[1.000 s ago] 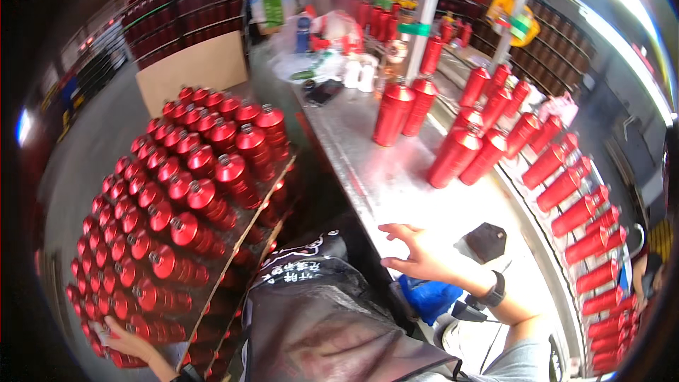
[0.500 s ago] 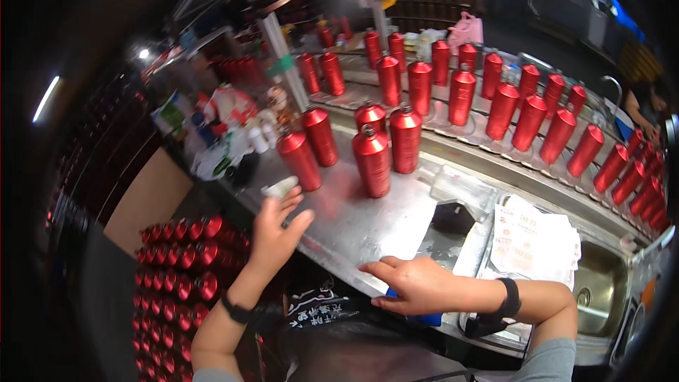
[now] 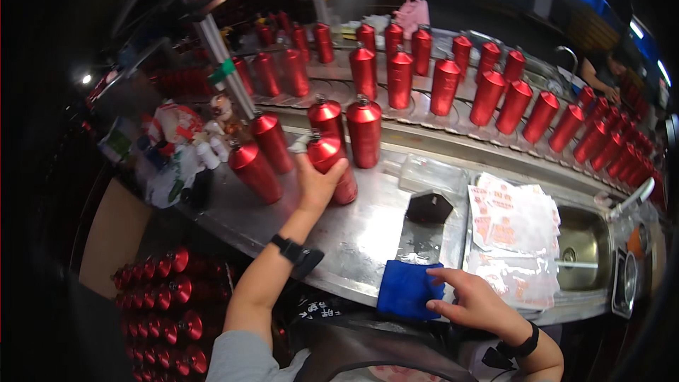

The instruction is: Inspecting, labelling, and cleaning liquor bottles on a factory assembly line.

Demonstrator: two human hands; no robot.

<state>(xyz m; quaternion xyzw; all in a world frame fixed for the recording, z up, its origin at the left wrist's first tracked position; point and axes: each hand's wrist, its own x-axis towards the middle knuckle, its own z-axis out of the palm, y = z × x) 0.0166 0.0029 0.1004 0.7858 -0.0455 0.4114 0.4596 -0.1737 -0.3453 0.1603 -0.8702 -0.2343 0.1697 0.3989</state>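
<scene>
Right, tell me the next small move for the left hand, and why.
Probably draw the front red bottle gently toward the body with the left hand: its thumb lies across the bottle, while two other red bottles stand close behind and could be knocked. The right hand, at the blue cloth, holds no bottle.

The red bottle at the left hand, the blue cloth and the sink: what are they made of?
Red bottle: perhaps coated metal, glossy with streaked highlights, though plastic is possible. Blue cloth: likely fabric, matte and creased. Sink: apparently steel, smooth with metallic sheen.
</scene>
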